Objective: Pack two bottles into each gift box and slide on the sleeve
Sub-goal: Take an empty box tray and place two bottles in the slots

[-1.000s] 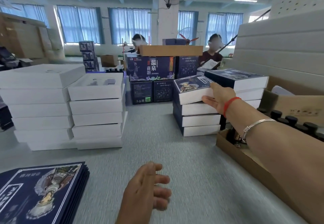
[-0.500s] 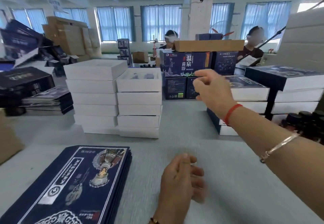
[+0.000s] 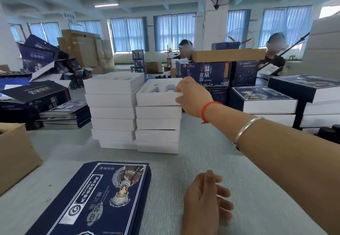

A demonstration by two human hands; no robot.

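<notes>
The right hand (image 3: 191, 96) grips the top empty white gift box (image 3: 158, 95); the left hand (image 3: 206, 203) hovers loosely curled, holding nothing. Bottles and sleeve remain.

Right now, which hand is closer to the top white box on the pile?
The right hand. It grips the right end of the top white box on the right-hand stack. The left hand hangs low over the table near the person, well short of the stack, holding nothing.
</notes>
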